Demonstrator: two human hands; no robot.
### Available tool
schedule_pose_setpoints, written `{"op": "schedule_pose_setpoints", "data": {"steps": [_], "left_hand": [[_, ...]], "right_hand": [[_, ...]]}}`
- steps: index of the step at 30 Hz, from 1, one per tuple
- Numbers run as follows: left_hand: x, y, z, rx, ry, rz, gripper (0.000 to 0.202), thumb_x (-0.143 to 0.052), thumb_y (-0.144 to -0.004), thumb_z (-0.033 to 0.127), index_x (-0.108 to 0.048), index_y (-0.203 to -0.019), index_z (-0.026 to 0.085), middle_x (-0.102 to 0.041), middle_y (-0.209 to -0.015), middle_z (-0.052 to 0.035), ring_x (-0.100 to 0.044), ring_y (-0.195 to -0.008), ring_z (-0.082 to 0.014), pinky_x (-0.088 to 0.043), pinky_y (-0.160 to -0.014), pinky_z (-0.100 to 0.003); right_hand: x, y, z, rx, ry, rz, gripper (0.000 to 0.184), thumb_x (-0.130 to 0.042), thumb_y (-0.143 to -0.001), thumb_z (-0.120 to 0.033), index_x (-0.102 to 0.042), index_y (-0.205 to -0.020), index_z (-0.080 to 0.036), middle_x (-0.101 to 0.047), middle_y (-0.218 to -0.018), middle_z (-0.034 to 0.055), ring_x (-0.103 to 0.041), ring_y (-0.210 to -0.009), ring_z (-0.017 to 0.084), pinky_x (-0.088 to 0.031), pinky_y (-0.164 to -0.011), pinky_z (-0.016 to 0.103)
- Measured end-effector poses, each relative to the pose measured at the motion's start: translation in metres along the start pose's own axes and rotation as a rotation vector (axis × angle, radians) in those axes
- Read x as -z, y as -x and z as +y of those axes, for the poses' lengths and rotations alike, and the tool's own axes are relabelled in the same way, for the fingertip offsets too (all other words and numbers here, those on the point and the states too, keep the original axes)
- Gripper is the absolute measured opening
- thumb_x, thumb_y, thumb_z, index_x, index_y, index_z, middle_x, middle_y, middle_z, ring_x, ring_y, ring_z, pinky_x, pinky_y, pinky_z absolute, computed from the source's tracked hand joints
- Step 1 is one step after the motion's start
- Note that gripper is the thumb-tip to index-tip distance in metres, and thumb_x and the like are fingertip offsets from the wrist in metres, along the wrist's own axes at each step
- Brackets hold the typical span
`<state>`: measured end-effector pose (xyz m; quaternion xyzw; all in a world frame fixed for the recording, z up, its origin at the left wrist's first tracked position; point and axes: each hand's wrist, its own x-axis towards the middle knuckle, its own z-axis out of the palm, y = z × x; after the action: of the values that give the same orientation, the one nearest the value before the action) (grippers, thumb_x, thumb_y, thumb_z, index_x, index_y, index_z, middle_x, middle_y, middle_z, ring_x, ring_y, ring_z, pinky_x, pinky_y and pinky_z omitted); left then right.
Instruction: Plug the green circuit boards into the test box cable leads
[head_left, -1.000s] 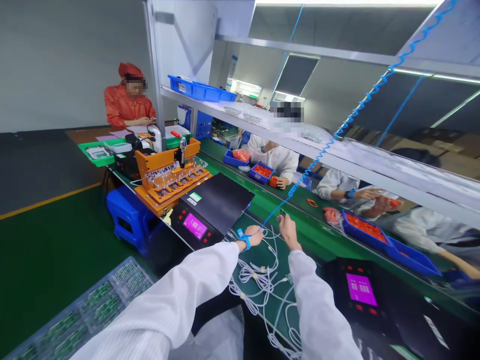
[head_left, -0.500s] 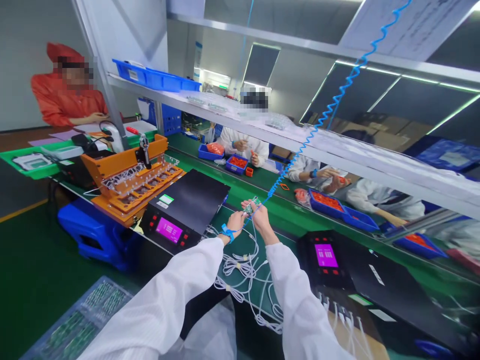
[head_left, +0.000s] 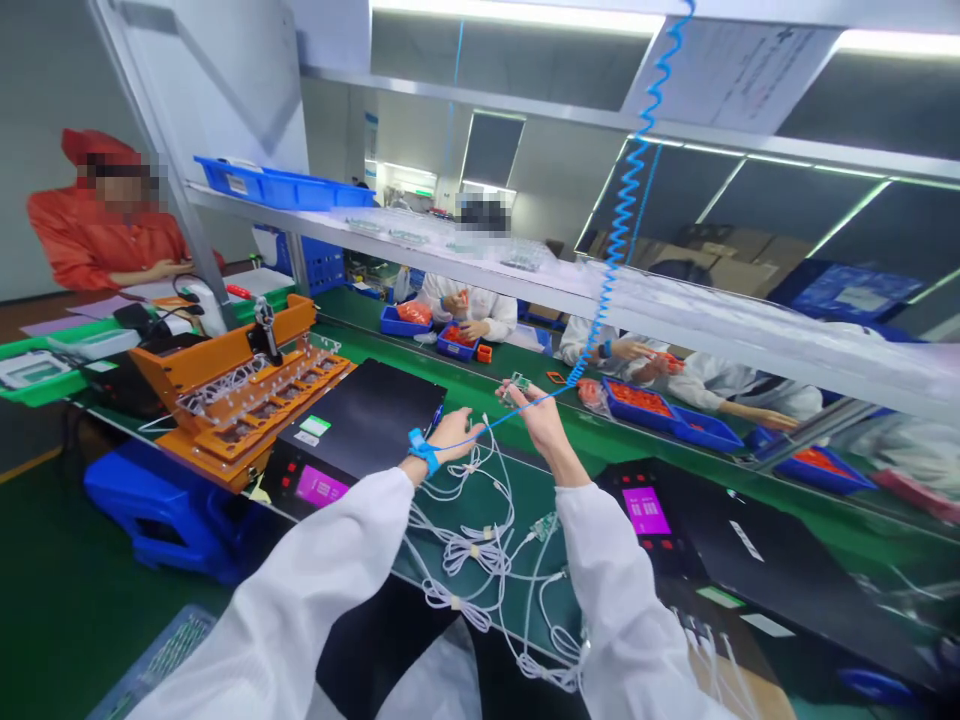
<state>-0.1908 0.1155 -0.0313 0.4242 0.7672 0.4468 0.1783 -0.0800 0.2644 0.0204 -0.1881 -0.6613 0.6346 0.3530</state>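
My right hand [head_left: 544, 418] is raised over the bench and pinches a small green circuit board [head_left: 519, 381] at its fingertips. To its left and a little lower is my left hand [head_left: 453, 434], its fingers apart and nothing seen between them. A blue strap [head_left: 424, 452] circles the left wrist, and a thin blue cord runs from it across to the coiled cord. Just beside the left fingertips a white cable end [head_left: 486, 421] sticks up. Bundled white cables [head_left: 480, 548] lie below both hands. A second circuit board [head_left: 545, 525] rests near the right forearm, by a cable plug.
Black boxes with pink screens stand left [head_left: 375, 400] and right [head_left: 646, 510]. An orange test fixture [head_left: 247, 400] is farther left. A coiled blue cord [head_left: 619, 230] hangs in front of the shelf [head_left: 480, 262]. Co-workers handle orange parts in blue bins [head_left: 637, 398] beyond the green belt.
My hands have moved apart: the left went left and down off the board, while the right keeps it, slightly higher. A second board now shows near the right forearm. The view has shifted.
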Motion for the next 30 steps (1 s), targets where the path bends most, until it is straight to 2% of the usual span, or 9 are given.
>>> {"op": "schedule_pose_setpoints", "data": {"steps": [3, 6, 9, 12, 16, 19, 23, 26, 30], "left_hand": [[0.048, -0.012, -0.018, -0.072, 0.021, -0.129, 0.04, -0.053, -0.1, 0.039, -0.064, -0.129, 0.013, -0.075, -0.092, -0.0085, -0.072, -0.071, -0.0179, -0.056, -0.064, -0.027], [0.083, -0.024, -0.046, -0.109, -0.007, -0.212, 0.03, -0.055, -0.097, 0.036, -0.069, -0.111, 0.013, -0.071, -0.082, -0.0047, -0.07, -0.069, -0.0159, -0.053, -0.058, -0.022], [0.096, -0.043, -0.068, -0.117, -0.033, -0.256, 0.029, -0.054, -0.095, 0.036, -0.068, -0.106, 0.013, -0.067, -0.077, -0.0024, -0.067, -0.064, -0.0142, -0.05, -0.051, -0.019], [0.096, -0.062, -0.08, -0.1, -0.021, -0.319, 0.037, -0.05, -0.096, 0.042, -0.066, -0.11, 0.013, -0.064, -0.074, -0.0006, -0.06, -0.051, -0.0123, -0.046, -0.041, -0.02], [0.089, -0.073, -0.087, -0.027, 0.084, -0.392, 0.047, -0.051, -0.093, 0.054, -0.065, -0.113, 0.014, -0.061, -0.078, -0.0001, -0.057, -0.047, -0.0113, -0.042, -0.035, -0.02], [0.083, -0.073, -0.09, 0.061, 0.15, -0.347, 0.053, -0.05, -0.092, 0.063, -0.065, -0.107, 0.015, -0.062, -0.079, -0.0008, -0.055, -0.047, -0.0102, -0.04, -0.035, -0.019], [0.074, -0.072, -0.088, 0.077, 0.167, -0.275, 0.053, -0.047, -0.094, 0.065, -0.067, -0.092, 0.016, -0.064, -0.075, -0.002, -0.053, -0.049, -0.0087, -0.038, -0.042, -0.018], [0.068, -0.072, -0.086, 0.11, 0.196, -0.244, 0.053, -0.045, -0.096, 0.066, -0.066, -0.09, 0.017, -0.065, -0.075, -0.0027, -0.054, -0.048, -0.01, -0.038, -0.043, -0.02], [0.056, -0.07, -0.096, 0.07, 0.194, -0.147, 0.056, -0.04, -0.098, 0.066, -0.068, -0.09, 0.018, -0.067, -0.078, -0.0058, -0.06, -0.057, -0.0138, -0.047, -0.054, -0.024]], "right_hand": [[-0.008, 0.019, -0.07, 0.357, 0.395, 0.011, 0.039, -0.08, -0.082, -0.057, -0.076, -0.083, -0.018, -0.072, -0.089, 0.006, -0.07, -0.093, 0.024, -0.06, -0.081, 0.036], [-0.022, 0.011, -0.149, 0.611, 0.485, -0.047, 0.037, -0.074, -0.09, -0.054, -0.074, -0.085, -0.018, -0.069, -0.089, 0.0045, -0.068, -0.087, 0.019, -0.06, -0.072, 0.032], [-0.036, -0.044, -0.209, 0.68, 0.522, -0.121, 0.039, -0.075, -0.09, -0.05, -0.072, -0.098, -0.012, -0.07, -0.091, 0.0053, -0.069, -0.085, 0.017, -0.06, -0.066, 0.028], [-0.045, -0.13, -0.241, 0.622, 0.598, -0.166, 0.04, -0.077, -0.091, -0.041, -0.066, -0.107, -0.006, -0.07, -0.105, 0.0097, -0.072, -0.085, 0.015, -0.06, -0.067, 0.026], [-0.055, -0.235, -0.257, 0.522, 0.633, -0.202, 0.052, -0.084, -0.086, -0.03, -0.057, -0.123, -0.006, -0.07, -0.107, 0.0085, -0.075, -0.078, 0.013, -0.062, -0.067, 0.025], [-0.076, -0.293, -0.262, 0.431, 0.648, -0.222, 0.053, -0.091, -0.078, -0.021, -0.059, -0.118, -0.007, -0.072, -0.088, 0.0039, -0.074, -0.064, 0.013, -0.062, -0.058, 0.022], [-0.123, -0.354, -0.259, 0.238, 0.612, -0.157, 0.035, -0.091, -0.074, -0.014, -0.065, -0.098, -0.008, -0.068, -0.062, 0.0014, -0.069, -0.052, 0.014, -0.059, -0.049, 0.022], [-0.162, -0.393, -0.248, 0.11, 0.579, -0.086, 0.024, -0.086, -0.079, -0.012, -0.067, -0.092, -0.008, -0.066, -0.057, 0.002, -0.068, -0.052, 0.015, -0.06, -0.053, 0.025], [-0.206, -0.439, -0.224, 0.041, 0.579, -0.063, 0.014, -0.083, -0.084, -0.013, -0.069, -0.085, -0.009, -0.065, -0.059, -0.0003, -0.069, -0.058, 0.013, -0.062, -0.061, 0.025]]}}
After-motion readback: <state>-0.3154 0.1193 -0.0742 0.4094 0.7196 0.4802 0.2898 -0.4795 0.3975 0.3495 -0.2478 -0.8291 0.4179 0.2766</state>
